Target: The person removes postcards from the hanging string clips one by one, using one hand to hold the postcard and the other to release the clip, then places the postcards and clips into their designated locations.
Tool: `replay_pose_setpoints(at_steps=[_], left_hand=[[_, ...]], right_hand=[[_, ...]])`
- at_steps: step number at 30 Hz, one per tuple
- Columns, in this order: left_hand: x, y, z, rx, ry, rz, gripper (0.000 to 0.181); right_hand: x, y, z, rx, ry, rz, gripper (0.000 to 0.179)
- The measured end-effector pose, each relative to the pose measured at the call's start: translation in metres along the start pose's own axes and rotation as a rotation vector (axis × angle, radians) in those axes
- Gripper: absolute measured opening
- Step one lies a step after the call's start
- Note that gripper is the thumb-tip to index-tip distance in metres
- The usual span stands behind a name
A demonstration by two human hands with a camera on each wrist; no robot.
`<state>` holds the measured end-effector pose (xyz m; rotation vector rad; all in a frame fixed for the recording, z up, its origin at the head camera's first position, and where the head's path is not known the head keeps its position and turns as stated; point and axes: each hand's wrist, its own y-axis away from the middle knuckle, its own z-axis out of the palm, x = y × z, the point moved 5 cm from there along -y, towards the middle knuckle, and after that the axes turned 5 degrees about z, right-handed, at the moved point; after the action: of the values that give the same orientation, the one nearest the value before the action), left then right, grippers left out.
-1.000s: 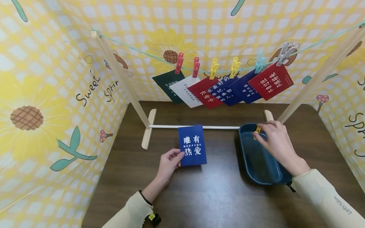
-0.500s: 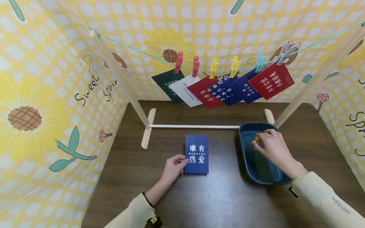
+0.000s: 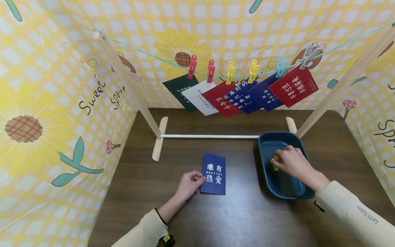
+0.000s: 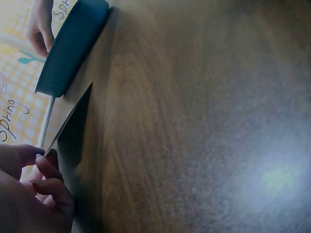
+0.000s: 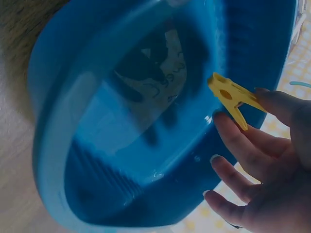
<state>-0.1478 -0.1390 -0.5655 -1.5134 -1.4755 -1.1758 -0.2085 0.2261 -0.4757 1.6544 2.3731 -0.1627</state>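
My left hand (image 3: 187,185) pinches the left edge of a blue card (image 3: 214,174) with white characters between thumb and fingers. In the left wrist view the card (image 4: 73,114) is seen nearly edge-on, tilted over the table. Over the blue basin (image 3: 265,178), my right hand (image 3: 293,161) holds a yellow clothespin (image 3: 275,163). The right wrist view shows thumb and forefinger pinching the handle ends of this clothespin (image 5: 231,97), with the basin's bare floor (image 5: 112,121) beneath.
A green string (image 3: 139,51) runs between two wooden posts (image 3: 129,89). Several cards, such as a red card (image 3: 294,86), hang from it by clothespins. A white rod (image 3: 210,136) joins the stand's feet. Patterned cloth (image 3: 37,61) surrounds the brown table (image 3: 240,219).
The blue card has come nearer to me and slightly right with my left hand. My right hand has moved the yellow clothespin nearer to me, over the basin.
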Motion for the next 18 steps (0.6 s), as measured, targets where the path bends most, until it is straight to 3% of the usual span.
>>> replay_pose_setpoints(at_steps=[8,12,18], left_hand=[[0.006,0.002,-0.001,-0.043,-0.272,0.107,0.014],[0.007,0.001,0.000,-0.060,-0.321,0.141,0.014],[0.008,0.001,0.002,-0.072,-0.357,0.142,0.014]], right_hand=[[0.000,-0.001,0.011,-0.095,-0.016,-0.016,0.021],[0.001,0.000,0.013,-0.130,-0.021,-0.015,0.021],[0.003,0.000,0.019,-0.189,-0.045,0.029,0.027]])
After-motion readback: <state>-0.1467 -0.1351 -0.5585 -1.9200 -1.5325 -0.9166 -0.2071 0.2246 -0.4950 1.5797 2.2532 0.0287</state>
